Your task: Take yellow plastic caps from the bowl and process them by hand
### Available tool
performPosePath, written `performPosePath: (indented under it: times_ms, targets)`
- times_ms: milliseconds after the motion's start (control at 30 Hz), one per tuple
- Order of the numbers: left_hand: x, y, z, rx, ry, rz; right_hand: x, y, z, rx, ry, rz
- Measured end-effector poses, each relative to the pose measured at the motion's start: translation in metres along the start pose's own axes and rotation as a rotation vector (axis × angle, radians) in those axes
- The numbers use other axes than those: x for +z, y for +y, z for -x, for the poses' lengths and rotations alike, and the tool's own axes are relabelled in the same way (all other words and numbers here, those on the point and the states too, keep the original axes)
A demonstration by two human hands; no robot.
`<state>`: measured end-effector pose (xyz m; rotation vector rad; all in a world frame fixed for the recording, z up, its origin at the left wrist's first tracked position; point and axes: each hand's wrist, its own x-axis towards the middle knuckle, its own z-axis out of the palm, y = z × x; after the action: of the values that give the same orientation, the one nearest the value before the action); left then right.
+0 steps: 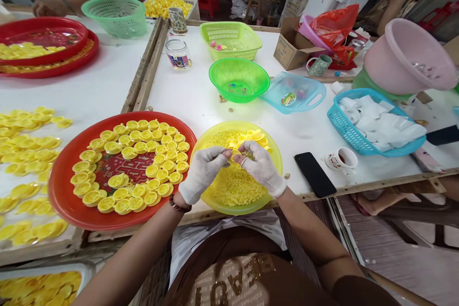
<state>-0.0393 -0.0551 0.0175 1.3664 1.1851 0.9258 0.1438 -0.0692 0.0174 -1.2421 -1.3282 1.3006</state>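
My left hand (208, 168) and my right hand (263, 165), in white gloves with bare fingertips, meet over a yellow basin (201, 146). Their thumbs and fingers pinch a small yellow plastic piece (235, 157), mostly covered by the fingers. Many tiny yellow bits (234, 189) fill the basin, and larger yellow pieces (255, 137) lie heaped at its far side. To the left, a red tray (59, 191) carries rings of round yellow plastic pieces (122, 193), its patterned middle partly bare.
Right of the basin lie a black phone (314, 174), a cup of dark drink (340, 159) and a blue basket (344, 126) of white pieces. Beyond stand a green bowl (218, 79), a blue tray (308, 88) and a glass jar (177, 54). A co-worker's hand (46, 8) shows at upper left.
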Motion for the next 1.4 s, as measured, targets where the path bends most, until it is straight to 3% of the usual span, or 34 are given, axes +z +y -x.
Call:
performPosePath:
  times_ms: [133,300,433,600,667,733,900,967,1033,1133,1267,1333,1400]
  targets:
    - [-0.001,-0.003,0.001,0.097,0.038,-0.187,-0.003,0.003,0.001,0.099,-0.057,-0.087]
    - [-0.005,-0.006,0.001,0.016,0.056,-0.088,-0.005,0.005,0.002,0.118,0.010,-0.113]
    - [-0.001,-0.006,0.004,0.069,0.044,-0.120,0.003,0.003,0.001,0.056,-0.013,0.011]
    - [-0.005,-0.007,0.010,0.021,0.049,-0.070,0.005,0.004,0.004,0.156,-0.049,-0.101]
    - [-0.024,-0.009,0.012,0.000,0.127,-0.060,0.002,0.007,0.006,0.186,-0.040,-0.102]
    - [-0.057,-0.011,0.017,-0.007,0.264,-0.170,-0.004,0.011,0.010,0.201,-0.032,-0.085]
    - [-0.171,-0.023,0.035,-0.125,0.625,-0.836,-0.016,0.023,0.017,0.206,-0.007,-0.035]
    - [-0.207,-0.032,0.038,-0.249,0.674,-1.071,-0.018,0.026,0.018,0.204,-0.019,0.014]
    - [-0.230,-0.041,0.036,-0.356,0.684,-1.194,-0.017,0.027,0.018,0.185,-0.050,0.079]
    - [-0.243,-0.050,0.032,-0.408,0.677,-1.245,-0.013,0.024,0.018,0.036,-0.098,0.286]
    - [-0.241,-0.050,0.030,-0.393,0.678,-1.254,-0.007,0.019,0.023,-0.346,-0.181,0.730]
    - [-0.233,-0.047,0.027,-0.317,0.710,-1.225,-0.002,0.019,0.025,-0.457,-0.223,0.935]
    - [-0.214,-0.041,0.019,-0.158,0.717,-1.158,0.004,0.020,0.027,-0.493,-0.242,1.102]
